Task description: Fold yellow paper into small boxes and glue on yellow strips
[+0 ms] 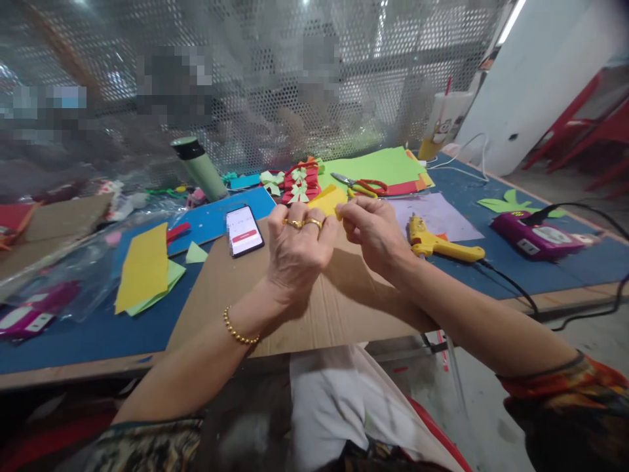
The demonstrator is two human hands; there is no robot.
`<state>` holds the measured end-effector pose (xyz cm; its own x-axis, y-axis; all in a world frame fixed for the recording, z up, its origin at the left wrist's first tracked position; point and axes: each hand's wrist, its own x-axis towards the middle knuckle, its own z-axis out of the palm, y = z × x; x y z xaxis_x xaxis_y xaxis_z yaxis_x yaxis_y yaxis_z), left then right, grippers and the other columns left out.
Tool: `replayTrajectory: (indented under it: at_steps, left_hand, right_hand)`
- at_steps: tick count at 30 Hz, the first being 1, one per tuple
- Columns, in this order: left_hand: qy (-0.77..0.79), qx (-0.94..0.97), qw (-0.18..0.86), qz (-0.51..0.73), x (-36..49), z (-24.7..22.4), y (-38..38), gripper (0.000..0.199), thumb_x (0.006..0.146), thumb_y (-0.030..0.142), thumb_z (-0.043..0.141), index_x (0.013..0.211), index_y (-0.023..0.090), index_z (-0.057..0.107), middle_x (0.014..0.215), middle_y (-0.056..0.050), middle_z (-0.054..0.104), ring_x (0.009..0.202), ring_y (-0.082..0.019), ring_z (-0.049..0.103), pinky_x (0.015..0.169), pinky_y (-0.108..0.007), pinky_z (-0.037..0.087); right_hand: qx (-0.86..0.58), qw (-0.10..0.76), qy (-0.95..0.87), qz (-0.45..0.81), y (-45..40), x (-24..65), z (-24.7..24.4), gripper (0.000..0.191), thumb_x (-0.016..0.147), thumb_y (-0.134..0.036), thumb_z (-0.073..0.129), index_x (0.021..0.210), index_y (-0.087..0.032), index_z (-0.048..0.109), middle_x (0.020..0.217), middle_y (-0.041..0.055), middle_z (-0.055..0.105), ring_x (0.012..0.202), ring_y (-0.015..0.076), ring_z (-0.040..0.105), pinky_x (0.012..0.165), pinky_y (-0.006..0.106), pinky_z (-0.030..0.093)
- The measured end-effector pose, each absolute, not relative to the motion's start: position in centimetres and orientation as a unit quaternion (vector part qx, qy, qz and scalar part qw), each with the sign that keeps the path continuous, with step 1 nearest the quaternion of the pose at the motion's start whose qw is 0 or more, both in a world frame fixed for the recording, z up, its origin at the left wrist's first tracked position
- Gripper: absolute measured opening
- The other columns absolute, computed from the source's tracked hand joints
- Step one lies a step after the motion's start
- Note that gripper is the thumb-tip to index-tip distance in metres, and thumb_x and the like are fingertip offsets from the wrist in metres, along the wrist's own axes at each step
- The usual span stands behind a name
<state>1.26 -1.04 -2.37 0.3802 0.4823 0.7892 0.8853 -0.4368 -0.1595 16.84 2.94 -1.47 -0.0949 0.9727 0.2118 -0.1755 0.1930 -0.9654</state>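
Note:
Above a brown cardboard sheet (314,321), a piece of yellow paper (330,198) is gripped between both hands. My left hand (302,246), with gold rings on it, has its fingers curled around the paper's near side. My right hand (371,229) pinches the paper's right edge with thumb and fingers. The fingers cover the paper's lower part. Just beyond lie scissors (361,183) with orange and yellow handles. A yellow hot glue gun (442,248) rests right of my right hand, and a lit phone (244,231) lies left of my left hand.
Green paper sheets (373,167) and red paper pieces with pale green bows (301,183) lie at the back. A green bottle (200,167) and a drink cup (439,121) stand by the mesh. Yellow paper (142,269) lies left, a purple power strip (535,236) right, its cable trailing off the edge.

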Motion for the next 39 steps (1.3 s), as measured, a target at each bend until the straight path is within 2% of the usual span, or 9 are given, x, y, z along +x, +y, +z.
replayTrajectory:
  at_steps: [4,8,13,17,20,23,26,32,39]
  left_hand:
    - [-0.454,-0.783,0.254,-0.342,0.9,-2.0,-1.1,0.026,0.109,0.016,0.054,0.098,0.023,0.076,0.093,-0.008,0.076,0.097,-0.029,0.066,0.095,-0.053,0.041]
    - [-0.435,-0.789,0.279,-0.331,0.8,-1.9,-1.1,0.029,0.112,0.017,0.051,0.1,0.022,0.077,0.093,-0.007,0.077,0.095,-0.027,0.066,0.093,-0.049,0.04]
    - [-0.421,-0.78,0.278,-0.37,0.2,-1.7,-0.4,0.033,0.113,0.019,0.051,0.095,0.023,0.078,0.09,-0.005,0.079,0.091,-0.025,0.067,0.096,-0.049,0.038]
    - [-0.375,-0.766,0.283,-0.439,-1.4,-1.3,1.3,0.031,0.111,0.027,0.058,0.088,0.027,0.079,0.079,-0.001,0.077,0.082,-0.023,0.066,0.094,-0.049,0.039]
    - [-0.373,-0.754,0.225,-0.493,-2.6,-1.1,2.7,0.029,0.109,0.04,0.065,0.087,0.029,0.079,0.079,0.001,0.079,0.082,-0.022,0.068,0.096,-0.049,0.042]
    - [-0.364,-0.751,0.154,-0.529,-3.3,-1.1,3.5,0.03,0.107,0.05,0.068,0.088,0.031,0.081,0.083,0.001,0.082,0.085,-0.023,0.071,0.095,-0.05,0.045]
    - [-0.364,-0.758,0.117,-0.528,-3.4,-1.1,3.6,0.031,0.106,0.053,0.068,0.088,0.033,0.082,0.085,0.0,0.083,0.085,-0.024,0.071,0.096,-0.051,0.046]
    - [-0.389,-0.752,0.131,-0.515,-3.2,-1.6,3.6,0.017,0.102,0.039,0.076,0.089,0.031,0.083,0.086,0.0,0.084,0.086,-0.023,0.072,0.101,-0.052,0.047]
    - [-0.394,-0.742,0.098,-0.533,-3.7,-1.9,4.2,0.011,0.095,0.022,0.077,0.086,0.027,0.081,0.085,0.001,0.083,0.084,-0.022,0.073,0.096,-0.048,0.051]
  right_hand:
    - [-0.353,0.541,-0.514,0.564,2.8,16.7,-1.2,0.038,0.065,-0.028,0.078,0.053,-0.024,0.043,0.053,-0.0066,0.039,0.053,0.007,0.028,0.05,0.026,0.019]
    - [-0.335,0.528,-0.515,0.587,2.6,16.7,-1.1,0.047,0.069,-0.031,0.085,0.055,-0.023,0.041,0.055,-0.0081,0.035,0.052,0.0061,0.026,0.048,0.025,0.019]
    - [-0.313,0.528,-0.522,0.592,3.1,16.8,-1.7,0.058,0.072,-0.057,0.095,0.061,-0.022,0.05,0.057,-0.0071,0.04,0.051,0.0063,0.03,0.046,0.024,0.023]
    - [-0.323,0.602,-0.544,0.488,4.3,17.5,-2.0,0.058,0.083,-0.076,0.081,0.07,-0.023,0.06,0.057,-0.0058,0.041,0.051,0.0094,0.034,0.047,0.027,0.025]
    - [-0.323,0.655,-0.582,0.358,5.1,18.3,-1.8,0.053,0.093,-0.072,0.072,0.075,-0.023,0.065,0.063,-0.0029,0.051,0.057,0.0117,0.042,0.056,0.029,0.036]
    - [-0.313,0.638,-0.663,0.235,5.5,18.8,-1.5,0.044,0.099,-0.064,0.069,0.084,-0.023,0.073,0.08,0.0015,0.065,0.076,0.0159,0.056,0.075,0.034,0.046]
    - [-0.302,0.575,-0.737,0.187,5.4,18.9,-1.6,0.049,0.103,-0.065,0.062,0.082,-0.023,0.072,0.083,0.0022,0.066,0.083,0.0176,0.057,0.083,0.036,0.047]
    - [-0.365,0.528,-0.729,0.238,5.3,18.8,-2.0,0.049,0.097,-0.067,0.068,0.085,-0.02,0.072,0.077,0.001,0.066,0.073,0.0153,0.054,0.073,0.033,0.042]
    - [-0.389,0.508,-0.707,0.302,5.9,19.1,-2.1,0.044,0.091,-0.06,0.076,0.072,-0.021,0.067,0.071,0.0002,0.063,0.069,0.0148,0.051,0.069,0.032,0.04]
